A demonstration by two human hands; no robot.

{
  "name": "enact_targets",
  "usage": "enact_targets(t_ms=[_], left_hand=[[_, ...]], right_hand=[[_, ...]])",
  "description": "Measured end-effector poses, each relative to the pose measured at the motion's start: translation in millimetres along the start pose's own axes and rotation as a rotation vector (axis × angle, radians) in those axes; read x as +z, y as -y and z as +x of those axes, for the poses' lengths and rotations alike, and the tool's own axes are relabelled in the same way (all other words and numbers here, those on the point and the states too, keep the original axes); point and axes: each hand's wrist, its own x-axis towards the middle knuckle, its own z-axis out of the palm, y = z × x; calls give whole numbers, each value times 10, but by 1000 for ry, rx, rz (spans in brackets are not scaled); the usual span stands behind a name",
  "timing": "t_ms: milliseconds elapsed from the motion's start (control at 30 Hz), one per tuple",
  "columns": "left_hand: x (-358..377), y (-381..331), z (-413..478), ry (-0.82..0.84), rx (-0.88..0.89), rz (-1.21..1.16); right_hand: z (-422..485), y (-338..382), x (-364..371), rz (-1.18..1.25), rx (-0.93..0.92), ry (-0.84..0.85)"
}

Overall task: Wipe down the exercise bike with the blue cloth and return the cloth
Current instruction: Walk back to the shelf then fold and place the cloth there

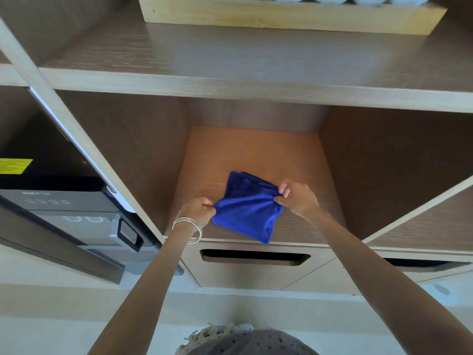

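Observation:
The blue cloth (247, 211) is folded and stretched between both hands just above the floor of an open wooden shelf compartment (256, 149). My left hand (198, 208), with thin silver bangles on its wrist, pinches the cloth's left corner. My right hand (297, 197) pinches the right corner. A lower corner of the cloth hangs over the shelf's front edge. Its far part rests on the shelf board. The exercise bike is out of view.
A dark appliance (64, 201) with a yellow label and a handle fills the compartment on the left. A light wooden tray (281, 19) stands on the shelf above. Below the compartment is a drawer front with a slot handle (254, 257).

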Motion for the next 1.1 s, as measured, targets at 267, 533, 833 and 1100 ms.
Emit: enact_targets(t_ms=[267,533,833,1100], left_hand=[[56,-117,54,23,103,124],[70,-304,238,34,111,-486],[176,-330,382,-100,126,-389],[-48,-93,50,-225,174,-90]], right_hand=[[180,373,35,-126,-226,47],[353,628,15,-103,-163,116],[453,678,24,-90,-156,-10],[-72,535,158,-23,-306,-214]])
